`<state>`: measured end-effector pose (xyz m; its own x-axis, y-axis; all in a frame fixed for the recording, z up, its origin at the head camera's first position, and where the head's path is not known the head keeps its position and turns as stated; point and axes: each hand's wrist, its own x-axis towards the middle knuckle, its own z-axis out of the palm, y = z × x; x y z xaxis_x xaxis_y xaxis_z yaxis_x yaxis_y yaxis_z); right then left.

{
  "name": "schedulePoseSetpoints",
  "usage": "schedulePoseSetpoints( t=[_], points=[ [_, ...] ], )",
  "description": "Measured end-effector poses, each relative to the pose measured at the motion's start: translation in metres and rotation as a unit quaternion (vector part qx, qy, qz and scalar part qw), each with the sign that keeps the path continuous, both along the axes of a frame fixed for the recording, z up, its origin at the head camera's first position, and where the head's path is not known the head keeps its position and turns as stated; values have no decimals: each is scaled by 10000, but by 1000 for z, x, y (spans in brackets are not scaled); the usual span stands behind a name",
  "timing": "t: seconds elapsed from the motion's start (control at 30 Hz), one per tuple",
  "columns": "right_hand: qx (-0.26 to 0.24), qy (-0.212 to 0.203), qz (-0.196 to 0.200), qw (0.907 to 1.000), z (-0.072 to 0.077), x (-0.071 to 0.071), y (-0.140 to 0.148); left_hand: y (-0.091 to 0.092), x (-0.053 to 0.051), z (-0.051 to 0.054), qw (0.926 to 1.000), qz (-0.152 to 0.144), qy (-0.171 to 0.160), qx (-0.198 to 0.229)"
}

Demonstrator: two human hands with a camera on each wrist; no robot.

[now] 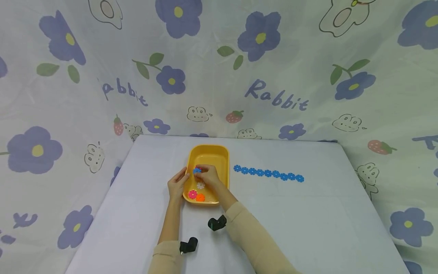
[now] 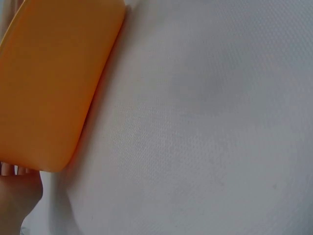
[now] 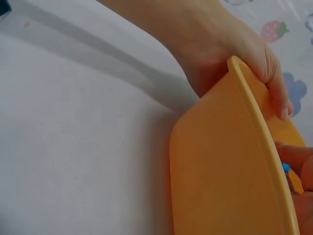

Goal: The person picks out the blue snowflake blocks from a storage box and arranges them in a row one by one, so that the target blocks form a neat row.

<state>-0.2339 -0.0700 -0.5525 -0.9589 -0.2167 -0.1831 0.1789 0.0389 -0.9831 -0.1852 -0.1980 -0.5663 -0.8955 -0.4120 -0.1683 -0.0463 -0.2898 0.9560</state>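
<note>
My left hand (image 1: 177, 184) grips the left side of a yellow tray (image 1: 224, 163); in the right wrist view its thumb (image 3: 283, 107) lies over the rim onto the inside. Inside the tray, my right hand (image 1: 209, 177) pinches a blue snowflake disc (image 1: 197, 171) between thumb and fingers. A speck of pink or red shows beside that disc, too small to make out. Below it in the tray lie a white disc (image 1: 200, 185), a pink disc (image 1: 193, 194) and an orange disc (image 1: 200, 197). The left wrist view shows mostly the tray's outer wall (image 2: 54, 83).
To the right of the tray, a row of several blue snowflake discs (image 1: 268, 173) lies joined end to end on the white table (image 1: 291, 220). Patterned cloth (image 1: 212, 83) hangs behind and at the sides. Black wrist cameras (image 1: 189, 245) sit by both forearms.
</note>
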Motion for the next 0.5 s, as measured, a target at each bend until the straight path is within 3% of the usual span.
schedulePoseSetpoints(
  t=[0.23, 0.37, 0.5],
  points=[
    [225, 417, 49, 9989, 5, 2, 1, 1, -1, 1, 9999, 12, -98, -112],
    [445, 1027, 300, 9933, 6, 4, 7, 1, -1, 1, 9997, -53, -173, -174],
    [644, 1750, 590, 9807, 8, 6, 17, -2, 0, 1, 9997, -71, -154, -195]
  ],
)
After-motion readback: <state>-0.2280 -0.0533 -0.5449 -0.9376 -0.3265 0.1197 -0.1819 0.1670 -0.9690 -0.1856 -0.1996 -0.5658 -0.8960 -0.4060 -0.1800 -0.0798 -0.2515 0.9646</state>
